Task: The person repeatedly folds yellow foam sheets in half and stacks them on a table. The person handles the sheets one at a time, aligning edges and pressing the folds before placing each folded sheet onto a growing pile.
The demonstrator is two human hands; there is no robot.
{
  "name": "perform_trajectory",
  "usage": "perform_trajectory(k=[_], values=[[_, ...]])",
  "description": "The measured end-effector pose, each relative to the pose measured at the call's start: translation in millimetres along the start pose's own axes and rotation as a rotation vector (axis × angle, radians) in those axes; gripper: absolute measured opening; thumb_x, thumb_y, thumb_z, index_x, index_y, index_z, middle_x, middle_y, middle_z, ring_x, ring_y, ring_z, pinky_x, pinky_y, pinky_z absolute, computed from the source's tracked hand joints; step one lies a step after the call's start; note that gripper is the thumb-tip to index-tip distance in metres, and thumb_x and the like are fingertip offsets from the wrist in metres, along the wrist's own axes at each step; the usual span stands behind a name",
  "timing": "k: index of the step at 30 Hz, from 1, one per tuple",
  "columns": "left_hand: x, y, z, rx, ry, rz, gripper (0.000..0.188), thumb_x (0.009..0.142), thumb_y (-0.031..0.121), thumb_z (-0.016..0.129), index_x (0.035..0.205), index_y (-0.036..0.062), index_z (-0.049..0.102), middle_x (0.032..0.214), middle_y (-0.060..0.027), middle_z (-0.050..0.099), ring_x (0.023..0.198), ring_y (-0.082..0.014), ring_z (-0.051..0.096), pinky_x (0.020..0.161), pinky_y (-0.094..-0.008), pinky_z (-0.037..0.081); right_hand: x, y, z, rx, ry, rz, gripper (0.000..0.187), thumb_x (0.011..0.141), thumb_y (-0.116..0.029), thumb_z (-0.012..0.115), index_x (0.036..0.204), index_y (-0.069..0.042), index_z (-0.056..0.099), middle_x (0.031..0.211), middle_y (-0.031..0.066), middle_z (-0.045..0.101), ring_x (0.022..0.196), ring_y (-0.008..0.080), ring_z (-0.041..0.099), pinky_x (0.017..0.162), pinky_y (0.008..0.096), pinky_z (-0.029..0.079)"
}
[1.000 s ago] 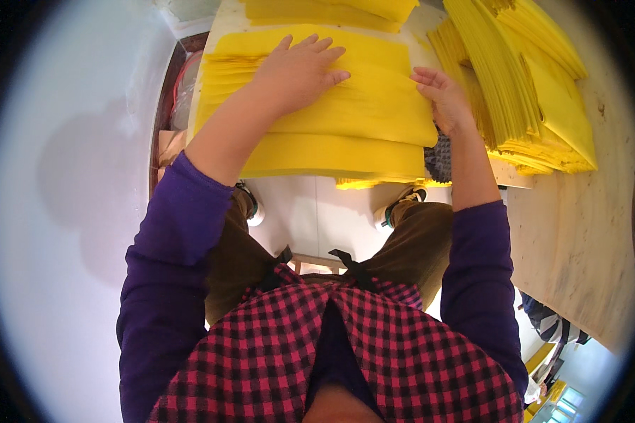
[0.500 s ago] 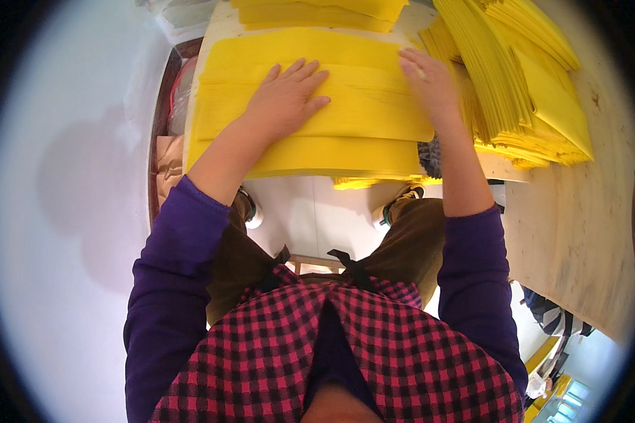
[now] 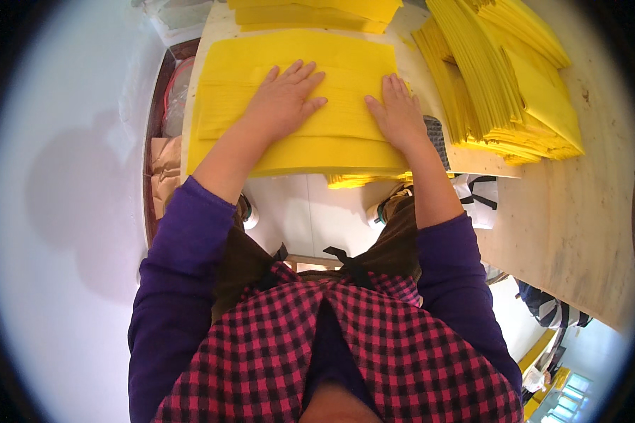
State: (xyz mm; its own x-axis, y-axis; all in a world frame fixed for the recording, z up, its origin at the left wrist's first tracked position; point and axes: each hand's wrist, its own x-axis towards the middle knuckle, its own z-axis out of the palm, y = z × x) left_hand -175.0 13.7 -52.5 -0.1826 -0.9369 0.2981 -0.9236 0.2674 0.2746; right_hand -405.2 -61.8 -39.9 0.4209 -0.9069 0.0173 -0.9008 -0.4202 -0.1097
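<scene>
- A long purple cloth left sleeve (image 3: 183, 240) with soft wrinkles, ending partway down the arm.
- A matching purple cloth right sleeve (image 3: 458, 275), just as plain.
- A bare left hand (image 3: 282, 101) and a bare right hand (image 3: 398, 116).
- A pinky-red and black checked cloth top (image 3: 254, 359), covered in little squares.
- A dark purple, pointy cloth patch (image 3: 324, 359) at the neck.
- Thin black cloth strips (image 3: 347, 259) near the waist.
- Brown cloth trousers (image 3: 227, 282).
- Dark shoes (image 3: 382, 211) with white edges, partly hidden.

Yellow sheets (image 3: 346, 106), twelve o'clock: part-hidden by left hand (image 3: 282, 101), right hand (image 3: 399, 116). Rear yellow stack (image 3: 310, 15), twelve o'clock: cut by top edge.
</scene>
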Motion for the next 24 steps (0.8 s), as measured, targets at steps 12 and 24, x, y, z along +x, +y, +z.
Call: perform_trajectory(k=[12, 24], values=[[-4.9, 2.3, 2.6, 0.051, 0.045, -0.102, 0.055, 0.095, 0.044, 0.043, 0.139, 0.0106, 0.042, 0.148, -0.0112, 0.034, 0.139, -0.0264, 0.026, 0.112, -0.0455, 0.021, -5.3, -11.1, -15.9, -0.093, 0.045, -0.024, 0.074, 0.093, -0.055, 0.038, 0.142, 0.000, 0.030, 0.150, 0.0163, 0.027, 0.142, 0.0285, 0.019, 0.114, 0.0486, 0.013], [-4.7, -3.0, -14.8, -0.039, 0.059, -0.152, 0.050, 0.092, 0.042, 0.047, 0.130, 0.0093, 0.050, 0.141, -0.0113, 0.044, 0.131, -0.0267, 0.039, 0.107, -0.0473, 0.029, 2.2, -55.3, 0.1, 0.036, 0.106, -0.201, 0.071, 0.091, -0.055, 0.043, 0.141, -0.005, 0.035, 0.148, 0.0171, 0.032, 0.140, 0.0295, 0.022, 0.113, 0.0472, 0.015]])
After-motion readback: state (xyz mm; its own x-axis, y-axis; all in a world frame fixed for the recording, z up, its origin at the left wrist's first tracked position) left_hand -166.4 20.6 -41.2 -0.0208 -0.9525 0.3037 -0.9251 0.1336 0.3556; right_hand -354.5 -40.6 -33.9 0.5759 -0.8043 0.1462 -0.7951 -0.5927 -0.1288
